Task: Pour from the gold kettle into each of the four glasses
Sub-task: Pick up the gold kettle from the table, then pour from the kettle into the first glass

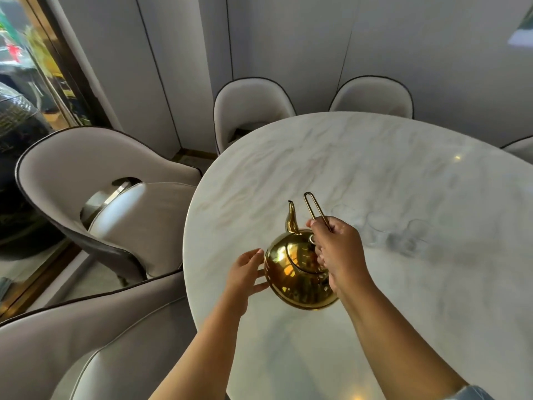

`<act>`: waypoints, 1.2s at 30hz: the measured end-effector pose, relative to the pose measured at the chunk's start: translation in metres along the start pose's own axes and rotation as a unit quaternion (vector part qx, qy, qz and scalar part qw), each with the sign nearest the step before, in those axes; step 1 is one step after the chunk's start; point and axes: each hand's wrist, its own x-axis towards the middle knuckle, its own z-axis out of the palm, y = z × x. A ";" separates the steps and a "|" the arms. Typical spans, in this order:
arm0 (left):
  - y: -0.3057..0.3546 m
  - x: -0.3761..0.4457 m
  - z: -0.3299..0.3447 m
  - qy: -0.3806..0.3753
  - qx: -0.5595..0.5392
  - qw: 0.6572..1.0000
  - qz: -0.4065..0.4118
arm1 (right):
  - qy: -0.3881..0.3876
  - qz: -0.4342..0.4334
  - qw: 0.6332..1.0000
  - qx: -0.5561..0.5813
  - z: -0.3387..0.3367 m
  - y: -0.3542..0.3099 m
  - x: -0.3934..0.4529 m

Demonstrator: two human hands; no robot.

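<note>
Polished gold metal, round-bellied and mirror-bright, the gold kettle sits near the left edge of a white marble-patterned oval table, its curved spout pointing away from the person and its thin wire loop handle tipped toward the far side. The right hand reaches over the kettle's lid, fingers curled closed around the lower part of the wire handle. The left hand is spread open, fingers loosely extended, with the fingertips resting against, or just beside, the kettle's left flank; contact is hard to confirm from this angle. To the right of the kettle, well apart from it, a cluster of clear drinking glasses stands on the tabletop; they are blurred and nearly lost against the marble, so their count cannot be told. Pale grey upholstered chairs with dark piping ring the table.
</note>
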 end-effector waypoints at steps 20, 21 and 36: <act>-0.049 -0.019 0.233 -0.175 0.155 0.972 -0.022 | 0.236 -0.055 0.967 -0.082 -0.232 0.009 0.007; -0.051 -0.018 0.241 -0.183 0.164 0.969 -0.021 | 0.238 -0.051 0.966 -0.085 -0.240 0.009 0.011; -0.061 -0.007 0.297 -0.224 0.192 0.954 -0.047 | 0.154 0.001 0.964 -0.218 -0.282 -0.006 0.084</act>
